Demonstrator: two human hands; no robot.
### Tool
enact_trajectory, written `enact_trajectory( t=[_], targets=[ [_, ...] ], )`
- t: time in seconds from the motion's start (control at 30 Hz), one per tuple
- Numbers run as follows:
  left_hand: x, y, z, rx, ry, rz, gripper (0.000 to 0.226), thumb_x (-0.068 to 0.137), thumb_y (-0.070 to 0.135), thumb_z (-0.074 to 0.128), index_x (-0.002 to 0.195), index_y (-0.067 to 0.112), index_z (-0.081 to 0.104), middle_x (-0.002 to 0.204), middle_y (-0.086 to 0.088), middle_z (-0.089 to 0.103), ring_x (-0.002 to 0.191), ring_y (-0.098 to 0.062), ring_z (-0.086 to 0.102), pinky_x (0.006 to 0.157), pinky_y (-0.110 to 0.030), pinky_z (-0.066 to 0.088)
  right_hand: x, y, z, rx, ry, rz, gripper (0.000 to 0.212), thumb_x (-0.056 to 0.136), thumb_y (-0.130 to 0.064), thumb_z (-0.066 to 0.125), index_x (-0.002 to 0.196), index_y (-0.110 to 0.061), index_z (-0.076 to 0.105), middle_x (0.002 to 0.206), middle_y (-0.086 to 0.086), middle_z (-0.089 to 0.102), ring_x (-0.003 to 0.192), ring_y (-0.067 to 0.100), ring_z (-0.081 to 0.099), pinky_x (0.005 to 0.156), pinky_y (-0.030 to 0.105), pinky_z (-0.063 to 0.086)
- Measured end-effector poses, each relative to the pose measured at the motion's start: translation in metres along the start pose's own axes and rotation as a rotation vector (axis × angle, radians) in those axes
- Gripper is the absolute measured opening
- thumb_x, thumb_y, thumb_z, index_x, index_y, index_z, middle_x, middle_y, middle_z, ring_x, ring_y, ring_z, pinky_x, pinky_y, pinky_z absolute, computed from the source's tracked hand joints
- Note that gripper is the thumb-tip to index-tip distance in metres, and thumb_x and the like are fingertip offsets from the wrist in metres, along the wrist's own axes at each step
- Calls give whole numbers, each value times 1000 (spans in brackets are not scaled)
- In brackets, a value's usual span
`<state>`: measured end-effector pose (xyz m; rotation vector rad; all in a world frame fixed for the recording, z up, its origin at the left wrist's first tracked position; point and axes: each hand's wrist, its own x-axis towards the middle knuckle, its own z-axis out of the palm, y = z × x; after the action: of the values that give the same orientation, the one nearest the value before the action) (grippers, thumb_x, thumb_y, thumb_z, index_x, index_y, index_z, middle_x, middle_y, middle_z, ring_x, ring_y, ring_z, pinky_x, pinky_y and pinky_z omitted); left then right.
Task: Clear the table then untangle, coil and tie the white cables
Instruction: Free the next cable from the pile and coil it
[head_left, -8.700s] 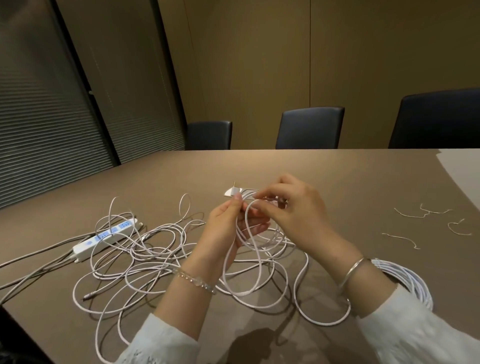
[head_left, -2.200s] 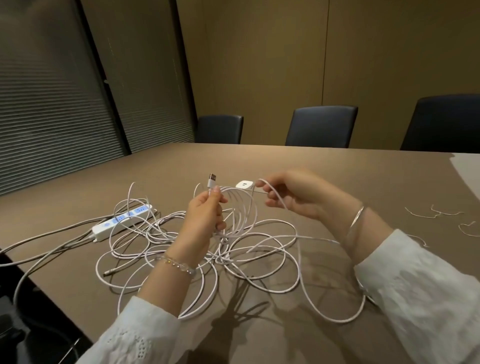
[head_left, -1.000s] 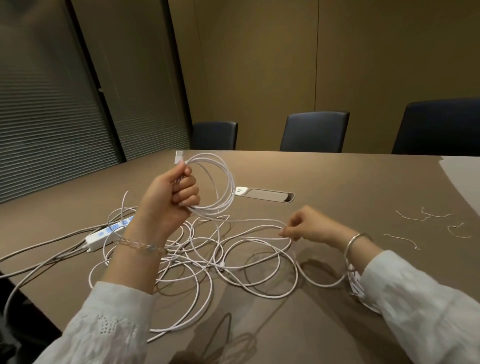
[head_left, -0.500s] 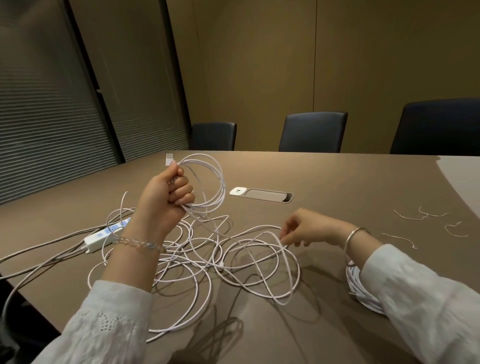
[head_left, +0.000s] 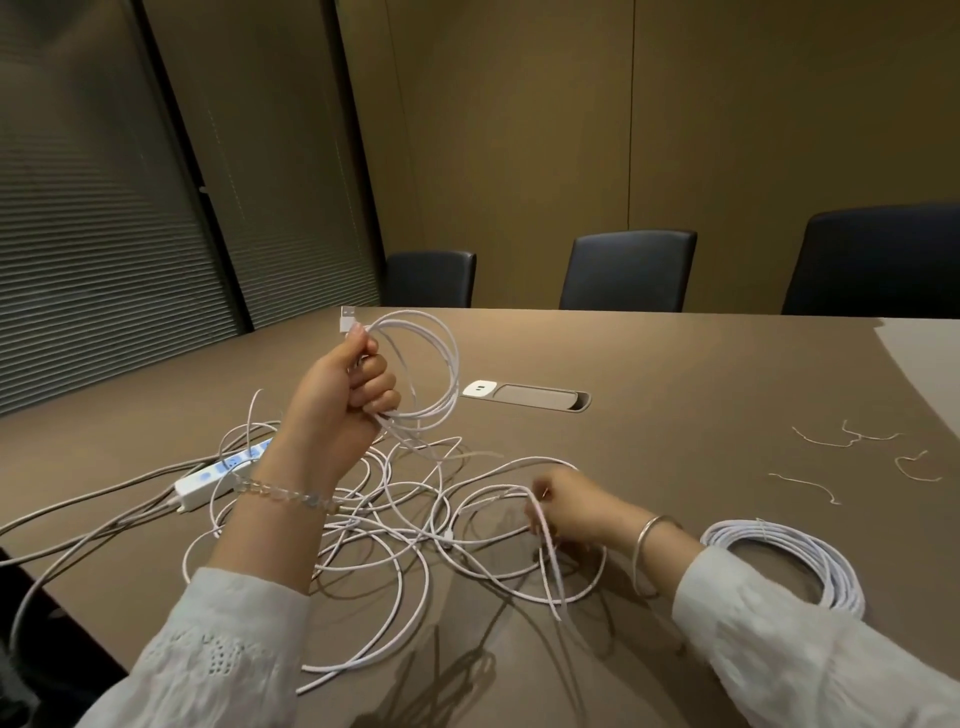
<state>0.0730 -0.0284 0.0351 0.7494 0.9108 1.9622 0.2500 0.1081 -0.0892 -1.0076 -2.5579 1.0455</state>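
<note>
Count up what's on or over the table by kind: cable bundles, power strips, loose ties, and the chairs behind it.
Cable bundles: 3, the coil in the left hand at, the tangle the right hand grips, the finished coil
Power strips: 1
Loose ties: 4
Chairs: 3
Total: 11

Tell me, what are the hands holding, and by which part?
The left hand grips a small coil of white cable at its side, the plug end poking up. The right hand pinches a loose strand of the tangle on the table.
</note>
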Motion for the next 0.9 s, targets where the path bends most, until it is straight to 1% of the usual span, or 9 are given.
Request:
enact_trajectory(
  t=[0.1,0.27,0.47,0.6,0.67,0.73,0.8,0.83,0.9],
  targets=[
    [0,-1,-4,82,41,51,37,105,28,37,71,15,43,42,9,25,32,-2,21,33,-15,19,-1,-4,-27,456,143,52,13,98,-7,52,86,-6,52,67,9,58,39,11,56,42,23,46],
    [3,-14,-4,257,124,125,34,106,26,38,73,15,44,44,9,28,34,-4,22,34,-16,24,-18,-30,-75,944,413,-2,19,98,-11,55,103,6,63,76,9,52,36,10,51,46,29,57],
    [-2,-45,18,484,155,176,32,104,25,44,74,15,46,44,11,32,36,-5,27,37,-19,29,-51,-87,-77,1229,243,-153,19,97,0,47,105,2,64,82,10,64,46,11,54,55,28,58],
    [-13,-60,42,520,135,192,31,104,26,44,76,13,50,44,9,38,36,-5,34,40,-20,32,-63,-108,-53,1202,178,-266,22,95,-2,54,115,-5,64,80,3,68,50,10,59,58,27,57],
    [-18,-61,52,402,99,139,33,104,32,45,78,13,55,49,4,51,37,-5,46,39,-18,39,-66,-114,-37,1110,216,-362,27,91,0,60,114,-12,66,69,-3,66,51,9,59,61,26,58],
    [-22,-57,59,251,38,11,40,100,44,46,75,15,54,50,2,56,36,-6,51,36,-14,38,-65,-115,-24,1029,337,-409,28,86,4,66,105,-17,70,69,0,66,54,11,60,64,28,58],
    [-22,-53,59,254,27,-58,40,94,51,53,73,18,53,54,3,52,43,-10,51,46,-19,36,-63,-113,-15,870,506,-405,25,80,1,73,99,-16,74,75,8,70,63,17,62,75,40,60],
    [-21,-54,57,296,36,-52,37,93,48,56,72,18,52,57,2,48,46,-11,48,52,-24,32,-63,-111,-12,802,566,-404,22,78,-1,75,94,-16,74,75,7,71,65,20,63,77,44,60],
    [-18,-53,53,314,24,-21,33,97,38,53,71,18,50,58,2,40,46,-11,41,53,-26,28,-64,-107,-6,746,617,-410,18,74,-6,78,85,-18,69,71,-1,67,65,19,64,73,41,59]
  ],
)
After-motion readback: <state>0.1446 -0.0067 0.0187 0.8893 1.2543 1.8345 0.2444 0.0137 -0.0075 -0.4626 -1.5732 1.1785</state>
